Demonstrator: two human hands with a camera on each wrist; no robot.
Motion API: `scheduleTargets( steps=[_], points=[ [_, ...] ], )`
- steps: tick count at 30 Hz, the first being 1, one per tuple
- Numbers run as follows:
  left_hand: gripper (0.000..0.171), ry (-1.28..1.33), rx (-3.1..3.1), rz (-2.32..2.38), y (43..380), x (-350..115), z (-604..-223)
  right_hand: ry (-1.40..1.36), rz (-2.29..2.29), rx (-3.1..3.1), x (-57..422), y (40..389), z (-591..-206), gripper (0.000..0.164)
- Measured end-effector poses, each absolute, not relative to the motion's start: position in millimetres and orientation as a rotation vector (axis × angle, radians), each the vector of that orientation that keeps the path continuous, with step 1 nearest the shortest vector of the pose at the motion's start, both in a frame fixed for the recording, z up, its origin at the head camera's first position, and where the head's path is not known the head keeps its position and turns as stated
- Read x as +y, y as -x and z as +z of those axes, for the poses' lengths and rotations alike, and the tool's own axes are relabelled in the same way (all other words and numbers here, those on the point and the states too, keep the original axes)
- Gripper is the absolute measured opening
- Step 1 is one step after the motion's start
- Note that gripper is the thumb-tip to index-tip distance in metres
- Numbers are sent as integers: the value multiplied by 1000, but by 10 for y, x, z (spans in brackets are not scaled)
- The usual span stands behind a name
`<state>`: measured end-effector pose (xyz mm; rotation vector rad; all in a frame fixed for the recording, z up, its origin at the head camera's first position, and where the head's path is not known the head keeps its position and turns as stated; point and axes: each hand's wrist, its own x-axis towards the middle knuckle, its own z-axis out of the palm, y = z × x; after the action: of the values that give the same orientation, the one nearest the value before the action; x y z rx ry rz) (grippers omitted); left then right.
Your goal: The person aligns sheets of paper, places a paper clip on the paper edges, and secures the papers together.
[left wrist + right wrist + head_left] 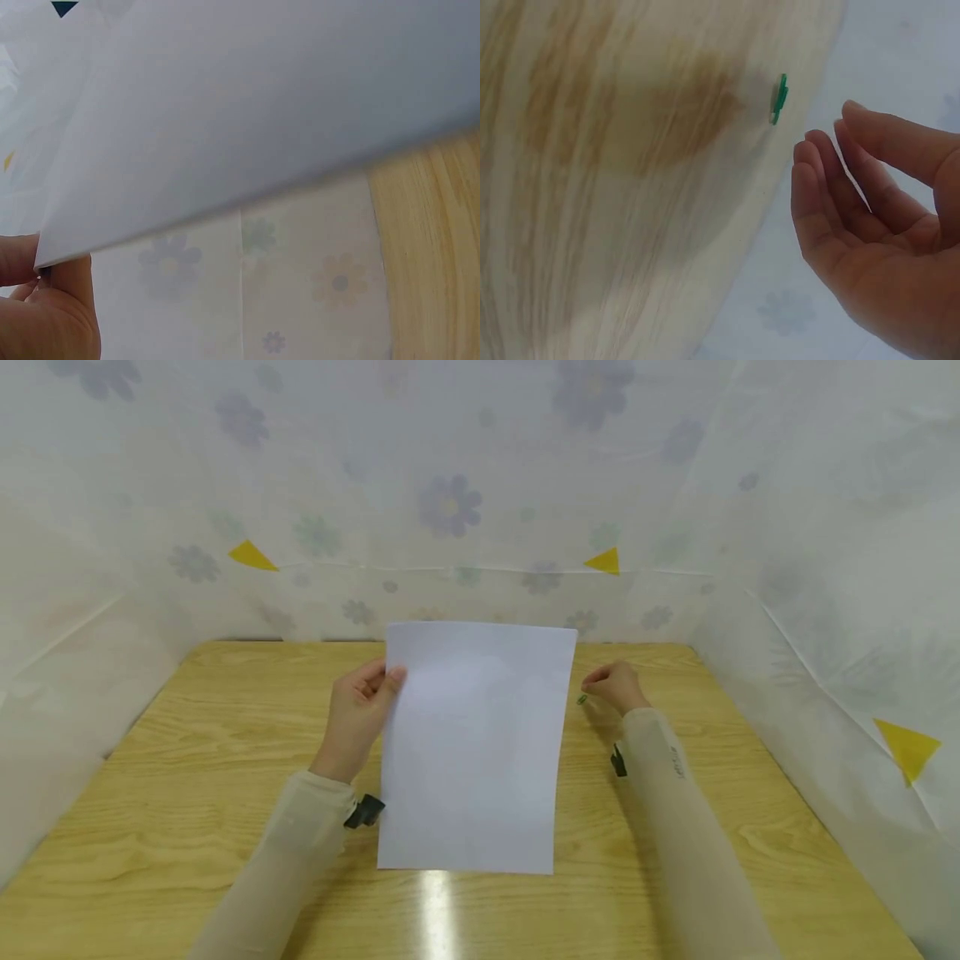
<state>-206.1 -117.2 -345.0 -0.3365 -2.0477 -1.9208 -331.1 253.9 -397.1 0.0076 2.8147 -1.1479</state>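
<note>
My left hand (pixel 358 710) pinches a white sheet of paper (pixel 474 752) at its upper left edge, thumb in front. The sheet hangs upright in front of me, and from the left wrist view its face (pixel 247 97) spans most of the picture. To the right of the sheet, a small green paper clip (pixel 581 699) lies on the wooden table. Just by it hovers my right hand (pixel 617 687). In the right wrist view the fingers of that hand (pixel 885 217) are loosely bent, a gap between thumb and forefinger, apart from the paper clip (pixel 779 99).
The wooden table (pixel 225 735) reaches back to a white floral curtain (pixel 480 485) that also hangs along both sides. Yellow triangles (pixel 603 562) are stuck on the curtain. A black wrist mount (pixel 365 811) sits at the left sleeve, another (pixel 618 760) at the right.
</note>
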Motion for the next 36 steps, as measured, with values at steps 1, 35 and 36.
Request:
scheduleTargets(
  steps=[1, 35, 36],
  points=[
    [32, 335, -2048, -1917, 2060, -1172, -3450, -30, -1143, 2806, 2538, 3328, -3992, 20],
    [29, 341, -2049, -1943, 2016, -1175, -3393, -193, -855, 2965, 2474, 3473, -4243, 28],
    [30, 337, -2051, -1946, 2030, -1179, -3415, -199, -856, 2961, 2476, 3473, -4243, 30]
  ],
)
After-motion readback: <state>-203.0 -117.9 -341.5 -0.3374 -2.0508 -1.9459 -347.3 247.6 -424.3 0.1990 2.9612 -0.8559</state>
